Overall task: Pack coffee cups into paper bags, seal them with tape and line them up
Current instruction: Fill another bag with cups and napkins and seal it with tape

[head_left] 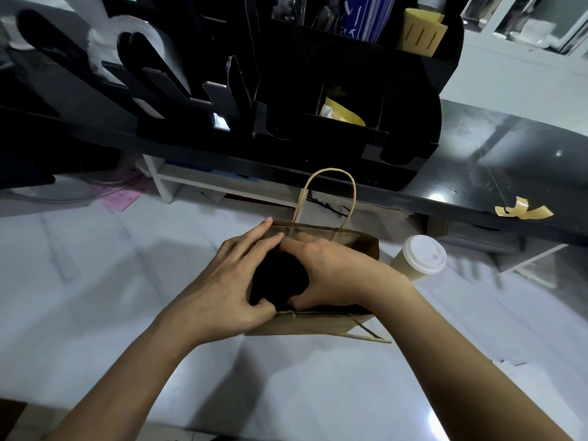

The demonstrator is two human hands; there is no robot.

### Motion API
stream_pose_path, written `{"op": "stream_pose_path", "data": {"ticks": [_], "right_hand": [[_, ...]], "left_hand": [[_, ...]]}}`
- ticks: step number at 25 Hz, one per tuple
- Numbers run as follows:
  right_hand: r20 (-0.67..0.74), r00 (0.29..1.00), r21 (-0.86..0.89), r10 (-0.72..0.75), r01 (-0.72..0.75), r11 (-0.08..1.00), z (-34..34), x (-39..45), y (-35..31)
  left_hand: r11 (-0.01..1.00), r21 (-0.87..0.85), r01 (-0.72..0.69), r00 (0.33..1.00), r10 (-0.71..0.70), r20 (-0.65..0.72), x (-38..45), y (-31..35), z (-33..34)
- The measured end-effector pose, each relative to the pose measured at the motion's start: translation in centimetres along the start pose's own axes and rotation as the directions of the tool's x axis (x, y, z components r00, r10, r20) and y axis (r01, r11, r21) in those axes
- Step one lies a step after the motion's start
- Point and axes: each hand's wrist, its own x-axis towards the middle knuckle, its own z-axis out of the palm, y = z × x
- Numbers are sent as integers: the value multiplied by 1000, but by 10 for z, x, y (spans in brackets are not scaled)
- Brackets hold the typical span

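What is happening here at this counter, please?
A person is packing a brown paper bag on the white counter. Both hands, left and right, hold a dark round thing in its open mouth. A lidded cup stands outside, right of the bag. No tape is on the bag yet.

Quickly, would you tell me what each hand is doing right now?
Left hand: grips the paper bag at its open mouth.
Right hand: grips the bag's mouth too.

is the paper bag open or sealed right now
Open. Both hands, left hand and right hand, spread the paper bag mouth, showing a dark interior; no tape on it.
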Motion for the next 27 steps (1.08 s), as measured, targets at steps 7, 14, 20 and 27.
{"op": "stream_pose_path", "data": {"ticks": [7, 14, 20, 27], "right_hand": [[40, 999, -120, -28, 32, 992, 17, 17, 1], [73, 997, -95, -21, 28, 995, 21, 28, 1], [99, 995, -51, -7, 12, 999, 25, 35, -2], [60, 998, 4, -35, 35, 999, 30, 27, 0]], "left_hand": [[1000, -3, -5, 1000, 5, -3, -1, 1, -1], [1000, -7, -9, 1000, 9, -3, 0, 0, -1], [1000, -17, 0, 1000, 0, -1, 1, 0, -2], [1000, -5, 3, 1000, -3, 4, 2, -1, -3]]}}
